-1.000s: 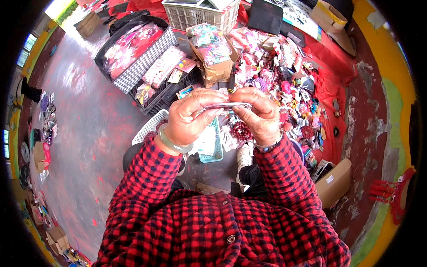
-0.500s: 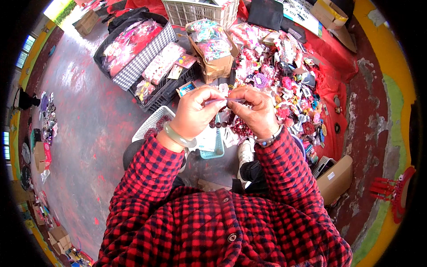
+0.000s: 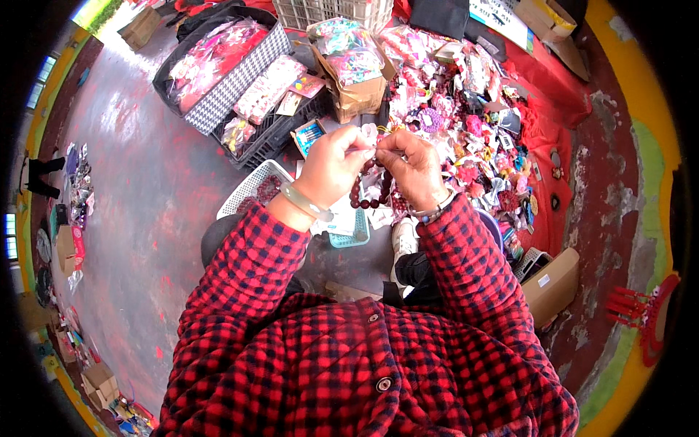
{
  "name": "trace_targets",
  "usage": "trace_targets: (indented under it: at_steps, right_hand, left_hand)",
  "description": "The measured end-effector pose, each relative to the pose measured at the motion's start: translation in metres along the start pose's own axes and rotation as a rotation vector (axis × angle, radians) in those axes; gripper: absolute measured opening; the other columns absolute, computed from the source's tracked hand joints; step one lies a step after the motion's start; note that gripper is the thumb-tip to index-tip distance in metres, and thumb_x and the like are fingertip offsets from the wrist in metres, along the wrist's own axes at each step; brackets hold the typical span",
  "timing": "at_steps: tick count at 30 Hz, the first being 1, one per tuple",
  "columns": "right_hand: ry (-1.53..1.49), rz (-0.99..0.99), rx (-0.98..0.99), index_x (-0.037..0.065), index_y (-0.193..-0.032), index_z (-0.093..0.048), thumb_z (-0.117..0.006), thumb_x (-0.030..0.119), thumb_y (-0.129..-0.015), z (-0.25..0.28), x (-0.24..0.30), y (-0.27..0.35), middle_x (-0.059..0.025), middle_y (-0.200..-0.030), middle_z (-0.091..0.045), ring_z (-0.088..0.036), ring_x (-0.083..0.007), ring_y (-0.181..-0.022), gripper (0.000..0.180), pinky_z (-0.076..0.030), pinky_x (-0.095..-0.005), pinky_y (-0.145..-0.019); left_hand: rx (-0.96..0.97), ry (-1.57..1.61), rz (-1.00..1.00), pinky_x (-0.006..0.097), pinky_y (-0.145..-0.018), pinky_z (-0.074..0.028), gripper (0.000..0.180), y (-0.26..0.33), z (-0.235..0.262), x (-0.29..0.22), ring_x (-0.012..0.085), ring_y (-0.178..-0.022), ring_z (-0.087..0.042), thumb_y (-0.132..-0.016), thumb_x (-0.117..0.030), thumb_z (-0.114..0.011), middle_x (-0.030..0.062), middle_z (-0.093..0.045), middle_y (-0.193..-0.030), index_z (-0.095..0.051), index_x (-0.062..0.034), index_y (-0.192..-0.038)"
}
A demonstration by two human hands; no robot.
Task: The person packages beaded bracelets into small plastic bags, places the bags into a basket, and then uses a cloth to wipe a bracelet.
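Head view: we hold a dark red bead bracelet (image 3: pixel 365 204) that hangs as a loop from our fingertips, and we place everything else by it. Its long axis, as far as the wide lens lets us judge, runs from the pinch at its top down to the round beads at its lowest bend. Our left hand (image 3: pixel 326 169) sits at the bracelet's upper left and our right hand (image 3: pixel 418 171) at its upper right. Both are pinched narrow, thumb against finger, with the tips meeting or nearly so at the top of the loop. Neither hand looks clearly nearer; one side of the loop runs down beside each thumb. We cannot tell what lies between the tips, since it is too small and partly covered.

Below the bracelet in view is a turquoise basket (image 3: pixel 360 237); to its left, a white basket (image 3: pixel 237 195) holding dark red beads (image 3: pixel 268 188). Right of the bracelet and beyond it spreads a pile of hair accessories (image 3: pixel 473 125).
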State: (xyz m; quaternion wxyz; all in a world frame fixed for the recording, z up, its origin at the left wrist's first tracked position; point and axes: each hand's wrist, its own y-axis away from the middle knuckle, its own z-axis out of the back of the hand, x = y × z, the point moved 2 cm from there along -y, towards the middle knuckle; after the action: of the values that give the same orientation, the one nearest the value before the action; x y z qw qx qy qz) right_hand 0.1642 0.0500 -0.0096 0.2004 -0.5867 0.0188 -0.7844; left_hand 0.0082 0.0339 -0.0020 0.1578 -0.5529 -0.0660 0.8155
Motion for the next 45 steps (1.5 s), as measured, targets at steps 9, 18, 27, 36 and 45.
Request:
trace_targets:
  at_steps: [9, 18, 27, 36, 45]
  right_hand:
    - [-0.362, -0.255, -0.008, -0.001, -0.085, -0.061, -0.062, 0.008, -0.081, 0.001, 0.011, 0.0, -0.0022, -0.076, -0.061, -0.054, -0.0075, -0.069, 0.01, -0.044, -0.0208, -0.062]
    - [-0.452, -0.252, 0.013, 0.0, -0.084, -0.06, -0.062, 0.007, -0.081, 0.002, 0.01, 0.001, -0.0024, -0.076, -0.062, -0.054, -0.0075, -0.07, 0.008, -0.043, -0.0205, -0.065]
    - [-0.294, -0.195, -0.006, 0.001, -0.081, -0.06, -0.061, 0.012, -0.082, 0.001, 0.006, 0.005, -0.0007, -0.073, -0.061, -0.053, -0.0065, -0.068, 0.011, -0.042, -0.0208, -0.061]
    - [-0.244, -0.187, 0.202, 0.002, -0.079, -0.056, -0.058, 0.018, -0.085, 0.011, 0.005, 0.001, -0.0009, -0.071, -0.056, -0.049, -0.0073, -0.067, 0.017, -0.04, -0.0232, -0.059]
    - [-0.261, 0.024, 0.026, 0.001, -0.072, -0.054, -0.057, 0.013, -0.083, 0.014, 0.029, 0.004, -0.0047, -0.067, -0.054, -0.052, -0.0123, -0.063, 0.017, -0.041, -0.0263, -0.057]
  left_hand:
    - [0.033, 0.633, 0.247, 0.021, -0.065, -0.047, 0.01, 0.002, 0.002, 0.007, 0.009, -0.071, -0.059, -0.085, -0.007, -0.058, 0.0056, -0.062, -0.085, -0.059, 0.0003, -0.092]
    - [-0.025, 0.533, 0.218, 0.02, -0.064, -0.046, 0.006, 0.0, 0.004, 0.003, 0.0055, -0.071, -0.056, -0.081, -0.003, -0.061, 0.0021, -0.063, -0.079, -0.063, 0.0016, -0.085]
    - [-0.046, 0.429, 0.192, 0.02, -0.062, -0.045, 0.01, 0.002, 0.002, -0.002, 0.0041, -0.069, -0.055, -0.081, -0.004, -0.062, 0.0009, -0.063, -0.075, -0.065, 0.0015, -0.088]
    - [0.094, 0.416, 0.22, 0.02, -0.064, -0.045, 0.013, 0.002, 0.002, -0.002, 0.005, -0.072, -0.055, -0.084, -0.005, -0.057, 0.0011, -0.062, -0.079, -0.062, 0.0032, -0.093]
    - [0.053, 0.589, 0.177, 0.02, -0.067, -0.045, 0.011, -0.001, -0.005, -0.014, 0.005, -0.075, -0.054, -0.084, -0.004, -0.057, 0.001, -0.061, -0.081, -0.063, 0.0018, -0.091]
